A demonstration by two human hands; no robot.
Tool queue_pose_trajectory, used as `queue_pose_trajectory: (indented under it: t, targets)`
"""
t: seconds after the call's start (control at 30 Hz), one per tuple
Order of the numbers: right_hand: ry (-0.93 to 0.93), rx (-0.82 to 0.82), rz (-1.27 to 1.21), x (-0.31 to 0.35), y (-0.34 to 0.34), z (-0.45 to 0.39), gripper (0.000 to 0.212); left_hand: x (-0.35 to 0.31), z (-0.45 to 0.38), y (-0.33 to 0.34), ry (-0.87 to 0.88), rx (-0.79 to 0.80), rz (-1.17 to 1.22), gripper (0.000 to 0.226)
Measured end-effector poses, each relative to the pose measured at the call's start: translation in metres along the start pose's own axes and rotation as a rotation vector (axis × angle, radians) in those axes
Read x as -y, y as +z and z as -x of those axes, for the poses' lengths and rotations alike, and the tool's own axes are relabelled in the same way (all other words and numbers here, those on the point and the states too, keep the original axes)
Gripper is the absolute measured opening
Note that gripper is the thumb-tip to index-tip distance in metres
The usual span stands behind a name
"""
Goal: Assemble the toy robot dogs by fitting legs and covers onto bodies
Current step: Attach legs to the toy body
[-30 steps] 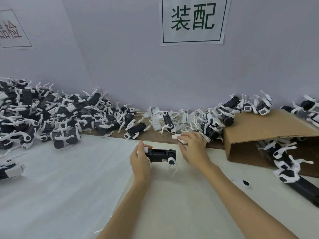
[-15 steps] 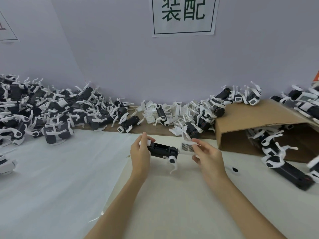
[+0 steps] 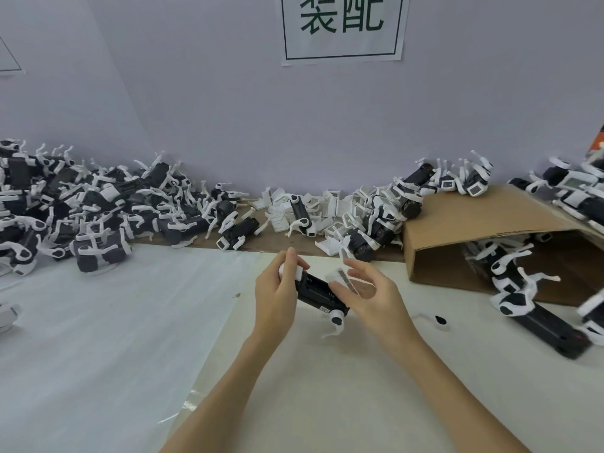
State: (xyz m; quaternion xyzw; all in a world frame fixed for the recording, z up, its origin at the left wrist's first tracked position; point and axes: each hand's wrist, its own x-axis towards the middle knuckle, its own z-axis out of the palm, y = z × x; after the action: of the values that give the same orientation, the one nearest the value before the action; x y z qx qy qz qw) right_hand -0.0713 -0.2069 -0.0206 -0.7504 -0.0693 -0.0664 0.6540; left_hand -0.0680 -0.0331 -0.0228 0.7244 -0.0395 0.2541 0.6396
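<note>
My left hand (image 3: 277, 289) grips the white head end of a black toy dog body (image 3: 318, 293), held tilted above the table. A white leg (image 3: 336, 322) hangs from the body's lower right end. My right hand (image 3: 367, 289) pinches a small white cover (image 3: 340, 276) with a dark grille, just above the body's top. The cover is blurred by motion and I cannot tell whether it touches the body.
A heap of assembled dogs (image 3: 85, 207) fills the back left. Loose white covers (image 3: 313, 207) lie along the wall. An open cardboard box (image 3: 457, 230) with dogs stands at the right. A loose white leg (image 3: 438, 321) lies near my right wrist. More dogs (image 3: 539, 318) lie far right.
My right hand took a white cover from the pile at the wall and brought it over the body. My left hand tilted the body, its right end lower.
</note>
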Motion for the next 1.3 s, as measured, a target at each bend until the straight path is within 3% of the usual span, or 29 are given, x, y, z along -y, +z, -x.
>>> queue_pose_trajectory:
  t: [0.1,0.27,0.43,0.57,0.7,0.87,0.97,1.2,1.3]
  targets:
    - [-0.01,0.022,-0.011,0.002,-0.002,-0.001,0.032,0.0,-0.001,0.0,-0.009,-0.005,-0.019,0.05]
    - [-0.133,0.097,0.185,-0.002,-0.005,0.002,0.029,0.001,-0.001,0.0,-0.051,-0.015,-0.007,0.055]
    - [-0.444,0.024,0.405,-0.006,0.006,0.008,0.042,0.0,0.0,0.003,-0.082,0.049,0.025,0.06]
    - [-0.565,0.058,0.662,-0.01,0.019,0.015,0.061,0.001,-0.002,0.003,-0.117,0.06,0.031,0.063]
    - [-0.657,-0.017,0.852,-0.01,0.022,0.016,0.071,-0.004,-0.004,-0.001,-0.167,0.137,0.048,0.061]
    - [-0.67,-0.047,0.786,-0.01,0.017,0.014,0.07,-0.008,-0.006,-0.01,-0.167,0.402,0.013,0.041]
    - [-0.613,-0.079,0.742,-0.011,0.013,0.012,0.067,-0.006,-0.004,-0.005,-0.139,0.346,0.02,0.031]
    - [-0.711,-0.226,0.783,-0.006,0.011,0.008,0.05,-0.003,-0.005,0.001,-0.163,0.243,-0.045,0.048]
    - [-0.668,-0.157,0.758,-0.01,0.01,0.007,0.058,-0.003,-0.005,0.001,-0.188,0.23,-0.043,0.048]
